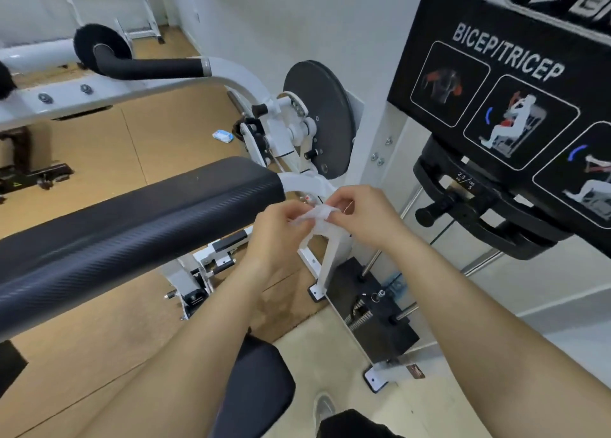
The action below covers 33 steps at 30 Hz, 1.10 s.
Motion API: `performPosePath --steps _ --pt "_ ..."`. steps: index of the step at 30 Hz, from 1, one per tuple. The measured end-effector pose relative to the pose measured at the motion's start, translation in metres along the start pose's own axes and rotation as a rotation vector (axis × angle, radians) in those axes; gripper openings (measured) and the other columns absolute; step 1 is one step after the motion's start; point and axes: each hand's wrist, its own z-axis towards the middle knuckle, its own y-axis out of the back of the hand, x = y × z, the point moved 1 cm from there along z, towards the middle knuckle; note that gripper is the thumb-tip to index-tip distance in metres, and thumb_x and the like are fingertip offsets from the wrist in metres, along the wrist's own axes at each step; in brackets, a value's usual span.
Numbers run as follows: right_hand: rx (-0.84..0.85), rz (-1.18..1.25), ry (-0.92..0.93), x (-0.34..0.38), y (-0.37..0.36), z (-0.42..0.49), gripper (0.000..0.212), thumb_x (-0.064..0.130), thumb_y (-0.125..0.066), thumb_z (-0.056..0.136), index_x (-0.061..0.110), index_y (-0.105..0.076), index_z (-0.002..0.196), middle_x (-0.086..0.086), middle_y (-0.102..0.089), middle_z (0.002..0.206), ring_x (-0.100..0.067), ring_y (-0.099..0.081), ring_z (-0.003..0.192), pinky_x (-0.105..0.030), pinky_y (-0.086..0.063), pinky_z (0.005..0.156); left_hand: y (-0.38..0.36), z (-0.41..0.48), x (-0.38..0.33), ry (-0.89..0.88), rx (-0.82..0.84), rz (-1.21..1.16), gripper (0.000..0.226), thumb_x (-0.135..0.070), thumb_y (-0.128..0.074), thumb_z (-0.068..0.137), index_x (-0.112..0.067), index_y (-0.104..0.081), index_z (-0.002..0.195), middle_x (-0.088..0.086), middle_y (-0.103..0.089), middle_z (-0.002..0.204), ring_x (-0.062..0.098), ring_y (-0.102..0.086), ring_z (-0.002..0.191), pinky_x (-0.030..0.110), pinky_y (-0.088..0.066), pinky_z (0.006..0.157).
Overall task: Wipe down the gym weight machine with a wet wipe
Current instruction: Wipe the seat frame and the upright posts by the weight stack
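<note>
A white wet wipe is crumpled between both hands at the centre of the view. My left hand pinches its left end and my right hand pinches its right end. Both hover just right of the black arm pad of a white bicep/tricep machine, above its white frame bracket. The black round cam disc stands behind the hands.
A blue-and-white wipe packet lies on the tan floor beyond the machine. The black weight stack and instruction placard stand at right. A foam handle reaches across upper left. The black seat is below my arms.
</note>
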Motion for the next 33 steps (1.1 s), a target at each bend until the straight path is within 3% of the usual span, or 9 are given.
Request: performPosePath --steps 4,8,14,16,19,23,27,30,33 --pt "-0.018 -0.103 -0.022 -0.006 0.025 0.023 0.014 0.03 -0.064 0.096 0.031 -0.07 0.108 0.019 -0.06 0.084 -0.015 -0.064 0.086 -0.035 -0.055 0.08 0.006 0.029 -0.01 0.039 -0.056 0.007 0.013 -0.028 -0.064 0.097 -0.024 -0.076 0.1 -0.013 -0.07 0.088 0.009 -0.064 0.082 0.02 -0.046 0.065" --pt "-0.071 -0.109 -0.054 -0.001 0.038 0.033 0.002 0.033 -0.063 0.095 0.035 -0.064 0.096 0.015 -0.062 0.084 -0.011 -0.062 0.08 -0.039 -0.056 0.08 0.017 0.052 -0.015 0.014 0.008 -0.042 0.009 -0.026 -0.068 0.09 -0.021 -0.07 0.083 -0.012 -0.067 0.077 0.002 -0.061 0.072 0.018 -0.046 0.064" --pt "-0.201 -0.149 -0.165 0.021 0.048 0.025 0.032 0.043 -0.073 0.086 0.025 -0.051 0.071 0.009 -0.053 0.068 -0.012 -0.051 0.065 -0.031 -0.038 0.057 0.04 0.071 -0.019 -0.068 0.185 -0.149 0.024 -0.015 -0.075 0.084 -0.002 -0.055 0.08 -0.003 -0.059 0.063 0.007 -0.05 0.056 0.019 -0.042 0.056" --pt "-0.229 -0.202 -0.234 0.03 0.052 0.018 0.036 0.047 -0.072 0.085 0.023 -0.05 0.07 0.008 -0.054 0.068 -0.015 -0.052 0.065 -0.033 -0.038 0.059 0.045 0.077 -0.02 -0.081 0.256 -0.176 0.024 -0.016 -0.076 0.084 -0.003 -0.056 0.086 0.0 -0.06 0.071 0.009 -0.05 0.06 0.024 -0.042 0.06" --pt "-0.338 -0.204 -0.266 0.043 0.057 0.01 0.035 0.044 -0.073 0.085 0.015 -0.056 0.075 0.0 -0.061 0.073 -0.02 -0.057 0.07 -0.035 -0.043 0.063 0.049 0.083 -0.027 -0.077 0.389 -0.16 0.032 -0.024 -0.082 0.08 -0.023 -0.062 0.104 0.001 -0.068 0.1 0.012 -0.062 0.085 0.024 -0.048 0.073" --pt "-0.428 -0.097 -0.261 0.062 0.065 0.0 0.026 0.029 -0.078 0.083 0.013 -0.058 0.077 0.006 -0.058 0.071 -0.011 -0.053 0.067 -0.019 -0.036 0.055 0.05 0.077 -0.038 -0.083 0.554 -0.19 0.039 -0.042 -0.078 0.084 -0.032 -0.065 0.12 -0.012 -0.07 0.107 0.004 -0.066 0.097 0.017 -0.049 0.076" --pt "-0.44 -0.091 -0.284 0.071 0.072 -0.002 0.023 0.024 -0.078 0.084 0.017 -0.057 0.079 0.006 -0.058 0.074 -0.009 -0.052 0.067 -0.021 -0.036 0.057 0.052 0.076 -0.048 -0.086 0.482 -0.26 0.02 -0.033 -0.06 0.099 -0.022 -0.073 0.11 -0.007 -0.072 0.106 0.009 -0.066 0.099 0.009 -0.049 0.071" --pt "-0.467 -0.081 -0.275 0.073 0.084 0.0 0.016 0.026 -0.076 0.085 0.024 -0.06 0.081 0.003 -0.065 0.084 -0.012 -0.061 0.081 -0.022 -0.043 0.062 0.055 0.086 -0.058 -0.13 0.433 -0.251 0.013 -0.023 -0.064 0.096 -0.021 -0.073 0.106 -0.009 -0.071 0.102 0.004 -0.065 0.094 0.016 -0.047 0.075" --pt "-0.514 -0.062 -0.261 0.071 0.096 0.011 0.01 0.027 -0.073 0.088 0.019 -0.067 0.088 -0.001 -0.069 0.089 -0.017 -0.064 0.087 -0.027 -0.049 0.072 0.058 0.103 -0.07 -0.151 0.401 -0.261 0.017 -0.019 -0.073 0.089 -0.025 -0.071 0.105 -0.004 -0.068 0.093 0.007 -0.066 0.086 0.019 -0.051 0.074"
